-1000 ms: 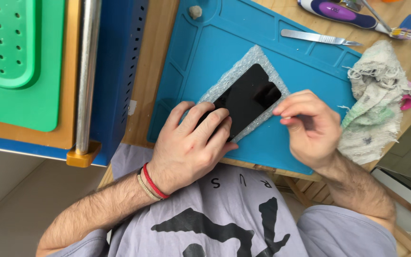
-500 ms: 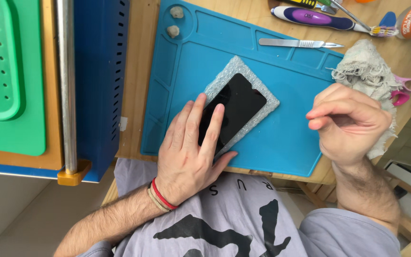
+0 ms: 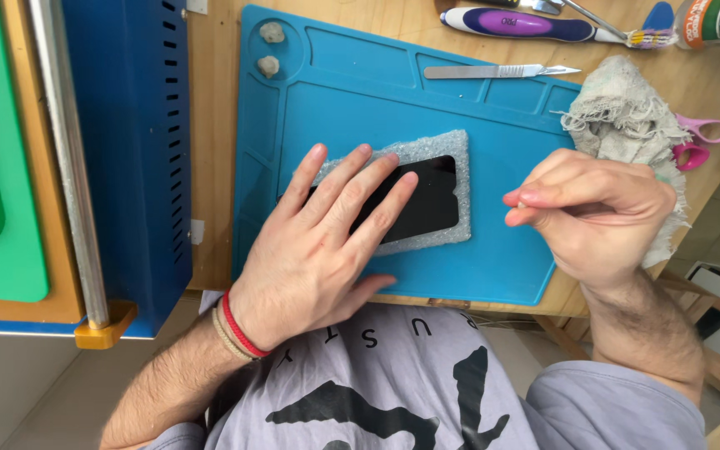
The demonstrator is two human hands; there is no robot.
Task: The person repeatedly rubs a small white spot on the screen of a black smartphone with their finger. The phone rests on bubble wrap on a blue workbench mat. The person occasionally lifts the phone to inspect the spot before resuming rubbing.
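The black phone [image 3: 422, 200] lies face up on a sheet of bubble wrap [image 3: 452, 150], and both sit on the blue work mat [image 3: 510, 258] on the wooden bench. The left hand [image 3: 318, 242] rests flat across the phone's near end, fingers [image 3: 377, 204] spread and stretched straight, pressing down rather than curling around anything; the fingertips reach over the dark glass and onto the wrap's upper edge, and the thumb lies off to the side near the mat's front rim. Only the far end of the phone shows beyond those fingers.

The right hand [image 3: 602, 217] hovers off to the right of the phone, apart from it, above the mat's edge. Its fingers are drawn together, thumb and forefinger pinched at the tips; whether something tiny sits between them I cannot tell.

Behind that hand lies a frayed cloth [image 3: 627, 117], with pink scissors [image 3: 702, 137] partly tucked beneath it. A scalpel [image 3: 493, 72] rests along the mat's top trays, and a purple toothbrush [image 3: 535, 25] lies beyond it.
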